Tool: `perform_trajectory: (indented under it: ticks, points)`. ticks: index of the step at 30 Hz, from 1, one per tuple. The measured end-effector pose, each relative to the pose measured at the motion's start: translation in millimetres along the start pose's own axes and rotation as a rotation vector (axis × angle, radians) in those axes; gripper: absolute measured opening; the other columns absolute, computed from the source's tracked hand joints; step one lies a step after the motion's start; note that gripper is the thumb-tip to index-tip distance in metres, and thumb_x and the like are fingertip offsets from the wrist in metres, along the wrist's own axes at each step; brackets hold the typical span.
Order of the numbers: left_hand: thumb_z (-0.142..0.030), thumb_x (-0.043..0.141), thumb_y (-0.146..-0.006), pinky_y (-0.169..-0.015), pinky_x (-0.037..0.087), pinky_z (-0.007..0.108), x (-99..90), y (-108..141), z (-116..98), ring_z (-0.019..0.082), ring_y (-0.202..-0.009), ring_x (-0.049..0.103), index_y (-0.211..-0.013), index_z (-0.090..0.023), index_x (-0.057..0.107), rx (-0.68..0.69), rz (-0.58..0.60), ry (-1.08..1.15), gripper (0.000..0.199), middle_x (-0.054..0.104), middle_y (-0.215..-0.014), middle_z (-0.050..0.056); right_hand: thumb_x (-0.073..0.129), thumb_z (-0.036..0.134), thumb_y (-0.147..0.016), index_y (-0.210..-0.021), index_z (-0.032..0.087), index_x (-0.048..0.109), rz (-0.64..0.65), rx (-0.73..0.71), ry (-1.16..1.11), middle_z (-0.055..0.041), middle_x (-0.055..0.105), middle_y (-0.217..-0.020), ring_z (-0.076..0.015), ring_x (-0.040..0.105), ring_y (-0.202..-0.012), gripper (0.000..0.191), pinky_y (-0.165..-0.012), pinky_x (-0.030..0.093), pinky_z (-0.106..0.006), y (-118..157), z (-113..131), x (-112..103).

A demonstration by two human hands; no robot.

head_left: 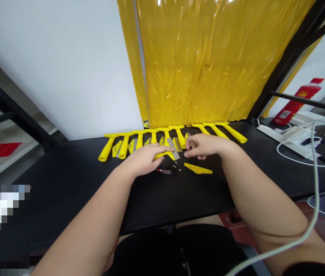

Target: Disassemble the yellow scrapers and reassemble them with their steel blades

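Note:
My left hand (145,159) is closed around the yellow handle of a scraper (166,154), whose bare metal blade points right. My right hand (204,145) hovers just right of that blade, its fingers curled together; whatever they pinch, if anything, is too small to make out. A loose yellow cover plate (198,168) lies on the black table (174,199) below the right hand. Between the hands are small screws (175,165) and a tiny ring-like nut (179,170). Beside the left fingers rests a small screwdriver (164,171) with a red part.
Several yellow scraper handles (106,148) stretch along the table's back edge, with yellow plates and blades (117,148) among them. A yellow plastic curtain (197,65) hangs behind. At right are a red bottle (297,101), white power strips (286,140) and a pale cable (315,172) crossing near my right arm.

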State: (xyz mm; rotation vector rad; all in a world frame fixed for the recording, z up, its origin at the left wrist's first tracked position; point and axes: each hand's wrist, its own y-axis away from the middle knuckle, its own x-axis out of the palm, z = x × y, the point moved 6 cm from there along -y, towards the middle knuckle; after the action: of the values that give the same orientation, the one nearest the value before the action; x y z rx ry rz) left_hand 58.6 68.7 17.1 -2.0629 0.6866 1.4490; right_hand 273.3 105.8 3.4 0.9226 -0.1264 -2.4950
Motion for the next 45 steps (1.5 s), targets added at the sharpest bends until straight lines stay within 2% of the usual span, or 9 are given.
perform_trajectory:
  ticks: [2,5,12,16,20,24,30,39,45]
  points:
    - [-0.028,0.049,-0.101,-0.113,0.045,0.041,1.5,0,3,0.026,-0.132,0.058,-0.146,-0.041,0.061,-0.011,0.007,0.006,0.048,0.065,-0.145,-0.001,0.100,0.030,-0.052,-0.083,0.020,0.065,0.127,0.107,0.122,-0.0009,0.070,-0.059,-0.0187,0.067,-0.046,0.048,-0.039,0.052,-0.026,8,-7,4]
    - [-0.029,0.051,-0.100,-0.115,0.045,0.042,2.8,-1,6,0.026,-0.133,0.058,-0.144,-0.040,0.062,-0.020,0.010,0.005,0.046,0.065,-0.144,-0.001,0.102,0.025,-0.042,-0.086,0.021,0.065,0.123,0.155,0.303,0.0021,0.067,-0.056,-0.0192,0.065,-0.044,0.059,-0.040,0.050,-0.027,11,-3,9]
    - [-0.029,0.050,-0.102,-0.115,0.046,0.045,3.5,-1,10,0.026,-0.134,0.059,-0.146,-0.038,0.059,-0.008,-0.015,-0.015,0.046,0.064,-0.147,0.001,0.097,0.035,-0.055,-0.110,0.019,0.064,0.254,0.194,0.513,-0.0020,0.075,-0.089,-0.0184,0.070,-0.063,0.066,-0.057,0.052,-0.029,10,8,23]
    - [-0.028,0.051,-0.102,-0.114,0.047,0.046,3.5,-1,11,0.027,-0.136,0.058,-0.152,-0.038,0.052,-0.023,-0.015,-0.020,0.051,0.061,-0.151,0.002,0.094,0.033,-0.056,-0.102,0.019,0.069,0.278,0.126,0.586,-0.0028,0.074,-0.094,-0.0217,0.070,-0.080,0.055,-0.063,0.047,-0.028,8,11,26]
    - [-0.032,0.053,-0.101,-0.112,0.048,0.050,4.0,-1,14,0.031,-0.138,0.058,-0.157,-0.035,0.046,-0.084,0.000,-0.047,0.056,0.057,-0.155,0.007,0.083,0.026,-0.069,-0.091,0.019,0.071,0.292,0.025,0.512,-0.0011,0.072,-0.085,-0.0175,0.065,-0.075,0.026,-0.062,0.044,-0.027,9,12,22]
    - [-0.035,0.053,-0.101,-0.100,0.054,0.047,3.2,0,15,0.032,-0.130,0.063,-0.158,-0.035,0.042,-0.124,-0.015,-0.061,0.058,0.062,-0.149,0.010,0.078,0.029,-0.078,-0.089,0.018,0.069,0.151,-0.092,0.183,0.0001,0.068,-0.079,-0.0141,0.062,-0.069,0.018,-0.063,0.050,-0.026,6,10,-1]
    - [-0.039,0.055,-0.100,-0.090,0.056,0.043,5.6,1,16,0.031,-0.115,0.070,-0.155,-0.037,0.043,-0.140,-0.018,-0.067,0.057,0.070,-0.131,0.009,0.079,0.020,-0.082,-0.097,0.018,0.065,-0.266,-0.165,-0.319,0.0025,0.066,-0.067,-0.0096,0.057,-0.053,0.021,-0.053,0.049,-0.023,-8,12,-18]
    - [-0.035,0.056,-0.098,-0.093,0.055,0.045,6.4,-1,9,0.031,-0.117,0.069,-0.151,-0.035,0.046,-0.105,-0.012,-0.068,0.054,0.070,-0.134,0.008,0.078,0.012,-0.083,-0.095,0.021,0.050,-0.387,-0.172,-0.404,0.0095,0.060,-0.057,-0.0063,0.042,-0.042,0.032,-0.043,0.029,-0.020,-18,25,14]
    - [-0.031,0.055,-0.100,-0.104,0.053,0.044,2.6,-2,3,0.029,-0.125,0.066,-0.146,-0.031,0.056,-0.008,-0.036,-0.061,0.046,0.067,-0.143,0.004,0.083,0.017,-0.076,-0.084,0.021,0.053,-0.440,-0.203,-0.237,0.0096,0.054,-0.056,-0.0078,0.045,-0.047,0.031,-0.048,0.032,-0.023,-20,27,11]
